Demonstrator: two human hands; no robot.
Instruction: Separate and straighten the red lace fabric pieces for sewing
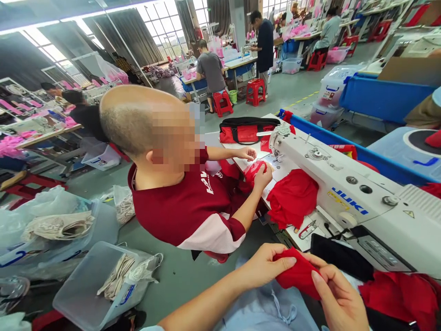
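My left hand (265, 265) and my right hand (339, 299) both pinch a small piece of red fabric (299, 275) low in the view, over my lap. My left thumb presses on its top edge, my right thumb on its lower right side. Just beyond stands a white Juki sewing machine (347, 191) on the table. A dark cloth (339, 257) lies under the machine, and more red fabric (401, 294) is heaped to the right of my hands.
A person in a dark red shirt (191, 207) sits close ahead at the same table, handling red cloth (254, 171) at the needle. A red pile (292, 195) and a red and black bag (246, 130) lie on the table. Clear bins (103, 285) stand on the floor at left.
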